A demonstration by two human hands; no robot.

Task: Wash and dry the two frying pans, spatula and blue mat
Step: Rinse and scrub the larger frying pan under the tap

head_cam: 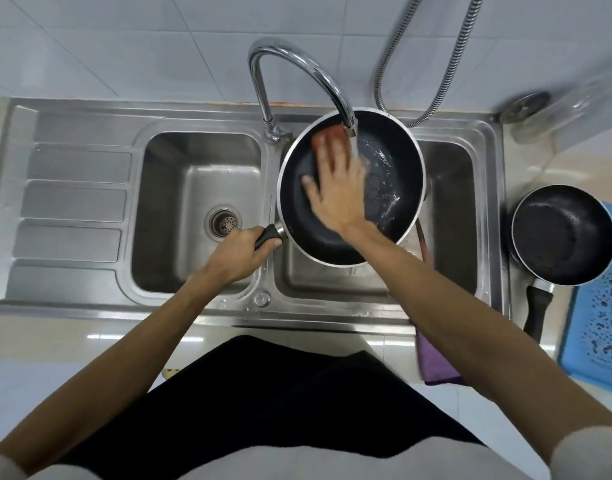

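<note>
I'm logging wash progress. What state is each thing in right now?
large frying pan: held over the right basin, wet inside.
tap: running into that pan.
left hand: grips the pan's handle.
right hand: flat, pressing a reddish sponge inside the pan.
small frying pan: sitting on the blue mat, untouched.
purple cloth: hanging at the sink front edge.

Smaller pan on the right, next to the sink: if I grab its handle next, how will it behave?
The smaller pan looks rigid, so it should lift in one piece. Its bowl is far wider than the handle, so it will probably feel front-heavy and dip. It overlaps the blue mat, which may shift if the pan is dragged.
</note>
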